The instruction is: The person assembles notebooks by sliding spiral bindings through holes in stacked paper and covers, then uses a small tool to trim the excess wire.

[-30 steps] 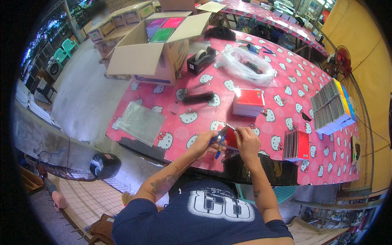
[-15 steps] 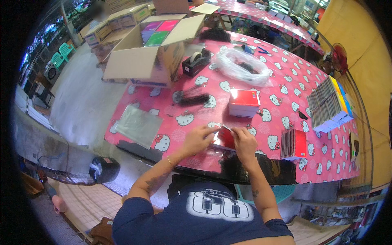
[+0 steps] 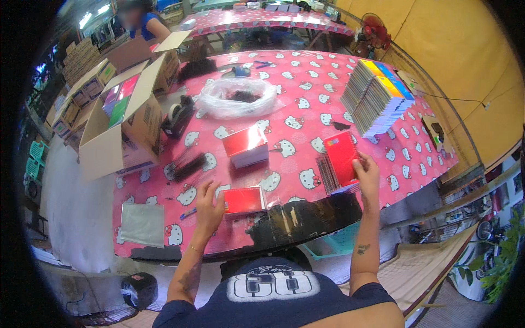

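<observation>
My right hand (image 3: 367, 174) grips the edge of a red spiral notebook (image 3: 341, 157) over a small stack of spiral notebooks (image 3: 327, 176) on the right part of the table. Fingers apart, my left hand (image 3: 209, 209) rests beside a low red-covered pile (image 3: 244, 200) near the front edge and holds nothing. A taller block of red-covered pages (image 3: 246, 145) stands just behind that pile. Left of it lies a bunch of black wire spirals (image 3: 190, 167). Beside my left hand is a blue pen (image 3: 188, 213).
A pink patterned cloth covers the table (image 3: 295, 147). On it are clear plastic sleeves (image 3: 142, 224), a tape dispenser (image 3: 178, 116), a plastic bag (image 3: 235, 104) and a tall notebook stack (image 3: 372, 98). An open carton (image 3: 139, 128) stands at left; a person (image 3: 156, 26) is behind.
My view has swung right. My right hand has left the front pile and now holds a red notebook at the right stack. My left hand has come off the binding and opened.
</observation>
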Action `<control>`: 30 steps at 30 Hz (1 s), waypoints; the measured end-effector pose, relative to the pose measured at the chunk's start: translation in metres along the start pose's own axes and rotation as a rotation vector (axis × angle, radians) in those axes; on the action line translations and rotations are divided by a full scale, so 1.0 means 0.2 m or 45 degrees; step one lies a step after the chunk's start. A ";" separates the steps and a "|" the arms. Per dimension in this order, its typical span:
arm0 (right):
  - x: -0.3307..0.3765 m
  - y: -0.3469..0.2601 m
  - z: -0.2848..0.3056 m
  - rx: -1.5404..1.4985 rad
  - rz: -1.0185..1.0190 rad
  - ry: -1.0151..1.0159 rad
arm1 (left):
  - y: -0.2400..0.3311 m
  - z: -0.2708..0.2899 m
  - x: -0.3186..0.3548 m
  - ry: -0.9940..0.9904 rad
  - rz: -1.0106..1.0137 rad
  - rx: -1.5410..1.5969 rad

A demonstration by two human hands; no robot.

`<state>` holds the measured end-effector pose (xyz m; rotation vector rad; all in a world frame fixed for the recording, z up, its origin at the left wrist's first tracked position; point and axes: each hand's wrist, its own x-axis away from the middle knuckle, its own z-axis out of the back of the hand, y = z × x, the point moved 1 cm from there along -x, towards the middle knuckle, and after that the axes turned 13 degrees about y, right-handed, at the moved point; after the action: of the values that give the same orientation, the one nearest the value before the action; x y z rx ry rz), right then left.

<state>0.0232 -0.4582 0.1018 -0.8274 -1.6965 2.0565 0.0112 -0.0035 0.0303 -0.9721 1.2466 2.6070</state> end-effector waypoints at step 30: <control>0.00 0.09 0.00 0.672 0.688 -0.020 | 0.16 -0.11 0.13 -0.176 -0.585 -0.375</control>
<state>0.0241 -0.4628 0.0840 -1.1594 -0.8991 2.6840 -0.0093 -0.0457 0.0272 -0.9601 0.5340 2.4650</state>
